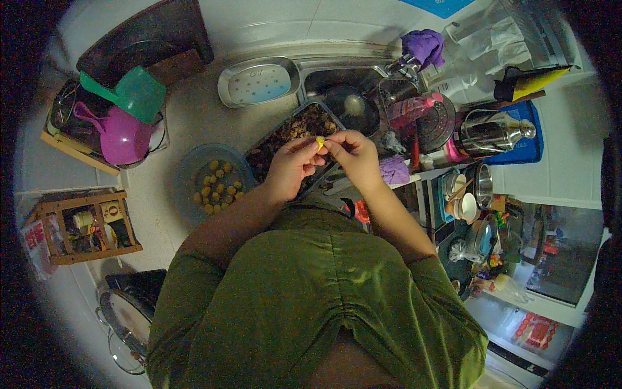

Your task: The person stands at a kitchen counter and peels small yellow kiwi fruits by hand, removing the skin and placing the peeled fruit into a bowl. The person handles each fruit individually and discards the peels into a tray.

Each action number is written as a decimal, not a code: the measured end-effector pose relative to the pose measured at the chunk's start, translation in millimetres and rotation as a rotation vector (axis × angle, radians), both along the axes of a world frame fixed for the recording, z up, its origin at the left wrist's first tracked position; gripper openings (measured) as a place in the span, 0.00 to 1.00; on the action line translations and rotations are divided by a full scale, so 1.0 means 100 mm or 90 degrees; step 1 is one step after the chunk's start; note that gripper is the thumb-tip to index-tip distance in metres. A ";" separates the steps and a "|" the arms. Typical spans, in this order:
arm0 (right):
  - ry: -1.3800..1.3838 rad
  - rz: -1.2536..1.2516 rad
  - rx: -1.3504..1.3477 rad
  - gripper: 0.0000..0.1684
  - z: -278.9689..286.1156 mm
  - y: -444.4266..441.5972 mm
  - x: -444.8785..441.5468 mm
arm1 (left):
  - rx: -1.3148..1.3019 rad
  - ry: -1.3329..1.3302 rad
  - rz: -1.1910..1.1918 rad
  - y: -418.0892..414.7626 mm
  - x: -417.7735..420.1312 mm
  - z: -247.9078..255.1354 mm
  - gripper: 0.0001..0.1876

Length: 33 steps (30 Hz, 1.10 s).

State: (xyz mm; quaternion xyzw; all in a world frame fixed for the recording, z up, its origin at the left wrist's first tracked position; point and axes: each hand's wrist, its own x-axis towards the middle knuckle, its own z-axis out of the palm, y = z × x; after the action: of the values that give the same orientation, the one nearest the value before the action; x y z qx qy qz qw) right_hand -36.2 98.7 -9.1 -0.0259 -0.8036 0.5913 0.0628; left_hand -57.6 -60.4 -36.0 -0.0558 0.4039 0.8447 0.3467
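Observation:
My left hand [290,167] holds a small yellow piece of food [320,142] between thumb and fingers. The thumb and forefinger of my right hand [357,155] pinch at its right side. Both hands are above a rectangular tray [265,127] heaped with dark brown scraps, perhaps shells or husks. To the left of my left hand, a translucent bluish bowl [184,170] holds several round yellow-brown balls [220,187], perhaps peeled nuts. My forearms hide part of the tray, and my fingers cover much of the yellow piece.
A stainless sink [316,78] holds a dark pan [335,99]. Beside it lies an oval metal tray [257,82]. Green [141,95] and purple [126,136] scoops lie at left, above a wooden rack [63,204]. At right are a pink bottle [410,111] and a metal pot [486,133].

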 end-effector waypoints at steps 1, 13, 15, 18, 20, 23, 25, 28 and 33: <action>-0.002 0.003 -0.015 0.05 0.03 -0.01 0.00 | -0.002 0.005 0.002 0.00 0.00 -0.01 0.12; -0.080 0.015 -0.080 0.03 0.07 -0.02 0.03 | -0.030 0.028 -0.011 0.00 0.03 -0.03 0.13; -0.115 0.013 -0.111 0.04 0.07 0.00 0.02 | -0.033 0.026 -0.011 0.00 0.03 -0.04 0.13; -0.145 -0.005 -0.193 0.04 0.12 -0.02 0.02 | -0.024 0.024 -0.030 -0.01 0.01 -0.02 0.13; -0.086 0.007 -0.132 0.04 0.07 -0.01 0.02 | -0.027 0.014 -0.016 -0.01 0.02 -0.01 0.13; -0.017 0.008 -0.033 0.04 0.02 0.00 0.03 | -0.033 -0.001 -0.013 0.00 0.03 0.03 0.13; 0.009 0.009 0.011 0.03 0.02 0.00 0.03 | -0.029 -0.004 -0.019 0.00 0.04 0.03 0.14; 0.013 0.015 0.032 0.02 0.07 -0.01 0.04 | -0.014 -0.001 -0.033 -0.01 0.03 -0.03 0.14; 0.008 0.018 -0.032 0.02 0.02 -0.01 0.04 | -0.021 -0.003 -0.034 -0.01 0.05 -0.01 0.14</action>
State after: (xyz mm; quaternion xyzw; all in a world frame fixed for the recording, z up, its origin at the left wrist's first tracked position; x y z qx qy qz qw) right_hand -31.9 97.3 -7.6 -0.0126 -0.7885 0.6122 0.0586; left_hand -52.4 -61.0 -37.3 -0.0525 0.4184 0.8283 0.3688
